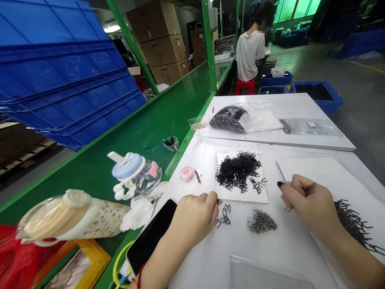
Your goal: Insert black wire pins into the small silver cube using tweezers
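Observation:
My left hand (197, 212) is closed in a pinch just beside a few loose black bent wire-like pieces (224, 216); a small dark bit shows at its fingertips, too small to make out. My right hand (309, 200) is also pinched, above the white table, and whatever it holds is hidden by the fingers. Between the hands lies a small heap of tiny silvery metal parts (261, 221). Behind it, a large pile of the black bent pieces (239, 170) rests on a white sheet (258, 196). More black pieces (355, 224) lie partly behind my right forearm.
A black-screened phone (153, 233) lies by my left forearm. Farther left are a blue-lidded cup (135, 172) and a tumbler (78, 216). A pink round case (187, 173), a clear plastic sheet (264, 275) and a bag of black parts (230, 118) lie on the tables. A person sits beyond.

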Tool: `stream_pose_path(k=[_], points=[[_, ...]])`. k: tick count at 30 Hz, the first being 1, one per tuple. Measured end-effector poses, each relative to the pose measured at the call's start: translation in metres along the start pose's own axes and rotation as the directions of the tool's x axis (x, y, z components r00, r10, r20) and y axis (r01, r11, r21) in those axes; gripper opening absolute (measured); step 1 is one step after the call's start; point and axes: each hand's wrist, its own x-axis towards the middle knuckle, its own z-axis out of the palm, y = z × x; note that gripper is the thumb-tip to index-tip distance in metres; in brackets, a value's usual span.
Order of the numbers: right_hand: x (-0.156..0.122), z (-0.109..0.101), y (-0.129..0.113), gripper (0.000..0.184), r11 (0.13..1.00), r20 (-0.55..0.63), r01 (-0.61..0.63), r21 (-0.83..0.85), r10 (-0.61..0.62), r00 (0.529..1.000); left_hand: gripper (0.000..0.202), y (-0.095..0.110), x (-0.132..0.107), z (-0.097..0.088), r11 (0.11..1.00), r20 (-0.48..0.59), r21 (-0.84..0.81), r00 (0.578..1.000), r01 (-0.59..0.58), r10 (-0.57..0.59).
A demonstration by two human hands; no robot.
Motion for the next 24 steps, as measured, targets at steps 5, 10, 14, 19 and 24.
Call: stream_pose_path(k=[5,10,14,19,24], points=[[0.003,-0.002,0.002,0.046,0.999,0.076,0.015,-0.045,-0.012,0.997,0.021,0.014,-0.049,0.024,0.998,-0.084,0.059,0.996,0.023,-0.018],[0.004,-0.006,-0.001,0.046,0.988,0.093,0.014,-0.152,0.000,0.996,0.018,0.020,-0.055,0.050,0.997,-0.187,0.067,0.982,0.039,-0.026],[0.008,-0.013,0.001,0.042,0.955,0.088,0.002,-0.295,0.026,0.996,0.011,0.024,-0.051,0.054,0.998,-0.258,0.060,0.966,0.020,-0.004],[0.017,-0.025,0.018,0.043,0.924,0.132,-0.035,-0.381,0.092,0.987,0.010,0.026,-0.051,0.056,1.000,-0.374,-0.002,0.927,0.026,-0.025],[0.019,-0.032,0.023,0.044,0.910,0.220,-0.005,-0.414,0.106,0.970,0.010,0.023,-0.053,0.058,0.998,-0.404,-0.067,0.914,0.005,-0.032]])
